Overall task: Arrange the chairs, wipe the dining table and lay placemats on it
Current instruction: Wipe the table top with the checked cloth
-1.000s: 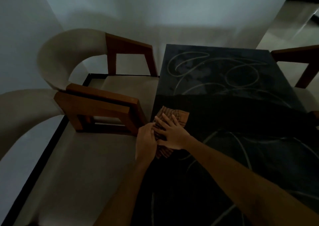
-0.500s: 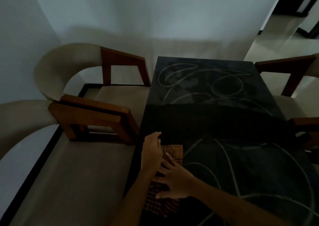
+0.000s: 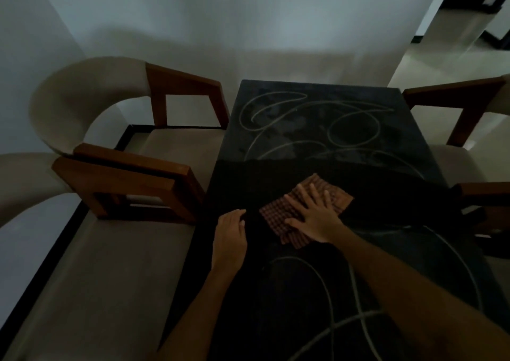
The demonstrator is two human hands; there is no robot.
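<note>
No writing or label can be read anywhere; the dark surface point(image 3: 317, 129) carries only pale looping lines. The cloth point(image 3: 278, 217), checked in brown and orange, lies flat on the surface near its middle, a little toward the left edge. The right hand point(image 3: 314, 217) presses on it with straight, spread fingers, its grip released; cloth shows beyond the fingertips and on the hand's left side. The left hand point(image 3: 230, 239) rests on the bare surface just left of the cloth, apart from it, fingers loosely curled and holding nothing. Half a second ago both hands lay on the cloth at the near left edge; now the cloth sits farther in and to the right, under the right hand alone. Wooden-armed chairs point(image 3: 132, 173) stand on the left side, another chair point(image 3: 466, 107) on the right
</note>
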